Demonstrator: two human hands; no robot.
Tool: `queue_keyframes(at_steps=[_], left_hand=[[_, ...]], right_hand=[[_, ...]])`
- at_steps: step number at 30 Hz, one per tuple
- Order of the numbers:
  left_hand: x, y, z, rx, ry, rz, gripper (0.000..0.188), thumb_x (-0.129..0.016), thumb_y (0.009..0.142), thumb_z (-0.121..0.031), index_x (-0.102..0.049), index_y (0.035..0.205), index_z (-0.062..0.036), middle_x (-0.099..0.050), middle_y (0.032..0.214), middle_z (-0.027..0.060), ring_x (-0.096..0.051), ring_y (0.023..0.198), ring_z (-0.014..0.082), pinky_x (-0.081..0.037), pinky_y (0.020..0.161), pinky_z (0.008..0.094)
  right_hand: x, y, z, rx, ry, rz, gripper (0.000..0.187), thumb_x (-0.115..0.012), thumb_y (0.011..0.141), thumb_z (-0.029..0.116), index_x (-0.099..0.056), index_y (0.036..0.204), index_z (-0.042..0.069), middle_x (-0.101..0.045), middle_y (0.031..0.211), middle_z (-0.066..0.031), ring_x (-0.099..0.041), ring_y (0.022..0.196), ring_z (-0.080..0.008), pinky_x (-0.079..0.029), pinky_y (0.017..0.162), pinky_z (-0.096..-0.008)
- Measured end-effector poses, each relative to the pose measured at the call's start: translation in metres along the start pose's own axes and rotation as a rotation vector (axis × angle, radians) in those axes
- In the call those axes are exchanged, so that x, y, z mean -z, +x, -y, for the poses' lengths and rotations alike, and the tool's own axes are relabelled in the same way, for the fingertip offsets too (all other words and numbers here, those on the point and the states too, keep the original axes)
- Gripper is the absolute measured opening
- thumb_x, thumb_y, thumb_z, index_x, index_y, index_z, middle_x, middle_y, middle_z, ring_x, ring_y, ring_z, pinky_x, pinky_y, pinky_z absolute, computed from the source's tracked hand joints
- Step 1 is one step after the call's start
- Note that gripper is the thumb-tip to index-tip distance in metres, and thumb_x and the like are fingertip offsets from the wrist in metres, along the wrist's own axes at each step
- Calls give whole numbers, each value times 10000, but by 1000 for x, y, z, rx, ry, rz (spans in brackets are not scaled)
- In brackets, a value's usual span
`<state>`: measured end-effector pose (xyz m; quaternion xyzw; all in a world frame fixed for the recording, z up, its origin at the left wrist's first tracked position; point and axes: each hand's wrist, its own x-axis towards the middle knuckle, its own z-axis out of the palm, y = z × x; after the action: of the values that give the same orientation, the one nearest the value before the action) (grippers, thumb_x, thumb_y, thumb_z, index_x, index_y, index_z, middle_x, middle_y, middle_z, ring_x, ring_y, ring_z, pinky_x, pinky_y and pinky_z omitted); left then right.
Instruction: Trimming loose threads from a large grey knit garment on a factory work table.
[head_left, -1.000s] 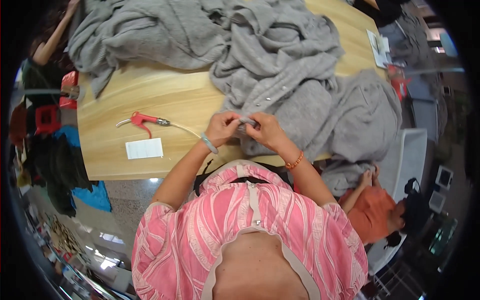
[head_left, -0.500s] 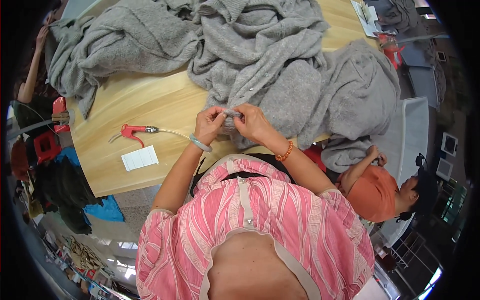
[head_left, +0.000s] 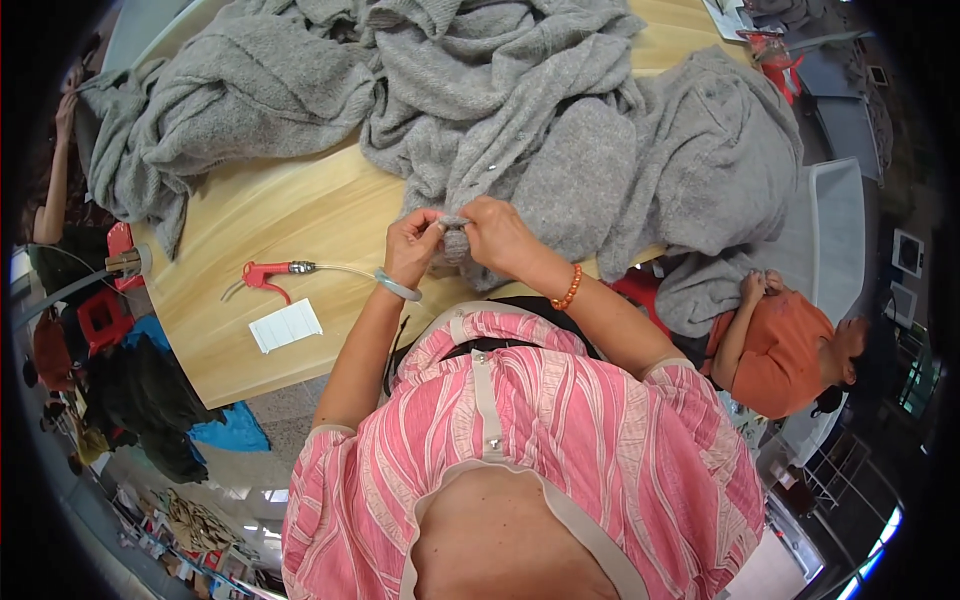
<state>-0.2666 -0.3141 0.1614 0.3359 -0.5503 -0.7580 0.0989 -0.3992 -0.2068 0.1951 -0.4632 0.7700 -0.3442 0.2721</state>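
Observation:
A grey knitted cardigan lies heaped on the wooden table in front of me, with small shiny buttons along one edge. My left hand pinches a bit of its knit edge between thumb and fingertips. Close beside it, my right hand is closed on the same edge, its fingers partly hiding the fabric. The held part is lifted a little and bunched between both hands. A pale bangle is on my left wrist, an orange bead bracelet on my right.
Left on the table lie a red air blow gun with a hose and a white paper card. More grey knitwear is piled at the far left. A co-worker in orange sits at right, handling grey knit by a pale bin.
My hands keep their grip on the cardigan edge, the right fingers shifting slightly. The whole view has tilted a little. The co-worker at right has changed head position.

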Motion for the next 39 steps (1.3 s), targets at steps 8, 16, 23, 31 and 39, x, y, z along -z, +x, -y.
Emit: queue_keyframes(at_steps=[8, 16, 23, 31, 39], left_hand=[[-3, 1, -7, -202, 517, -14, 82, -536, 856, -35, -610, 865, 0, -561, 704, -28, -478, 612, 38, -384, 554, 189], [14, 5, -3, 166, -115, 255, 64, -600, 854, -92, -597, 898, -45, -581, 758, -37, -500, 639, 43, -407, 589, 196], [14, -2, -13, 138, -95, 301, 100, -617, 856, -116, -584, 930, -58, -575, 807, -44, -499, 703, 35, -400, 649, 189], [61, -10, 2, 270, -274, 106, 126, -601, 871, -156, -572, 945, -58, -605, 836, -4, -565, 739, 99, -450, 718, 241], [-5, -1, -26, -648, 771, -2, 277, -649, 784, -111, -578, 1037, -21, -632, 919, 62, -595, 867, 183, -465, 825, 305]], right_hand=[[2, 1, -9, 138, -84, 97, 89, -531, 734, -8, -570, 810, -35, -557, 813, -224, -572, 784, -418, -470, 692, -464], [32, 17, -20, -21, 276, 571, 143, -637, 770, 85, -608, 831, -41, -574, 646, -53, -556, 581, -146, -439, 526, -297], [14, 12, -29, -379, 822, 530, 231, -696, 802, 242, -640, 768, 21, -516, 601, 34, -446, 523, -41, -340, 454, -200], [21, 8, -59, -155, 423, 527, 234, -621, 821, 187, -659, 947, -7, -605, 734, 24, -500, 689, -56, -416, 616, -238], [16, 6, -49, -278, 487, 493, 212, -585, 847, 180, -675, 922, 4, -604, 677, 8, -502, 566, -54, -406, 524, -231]])
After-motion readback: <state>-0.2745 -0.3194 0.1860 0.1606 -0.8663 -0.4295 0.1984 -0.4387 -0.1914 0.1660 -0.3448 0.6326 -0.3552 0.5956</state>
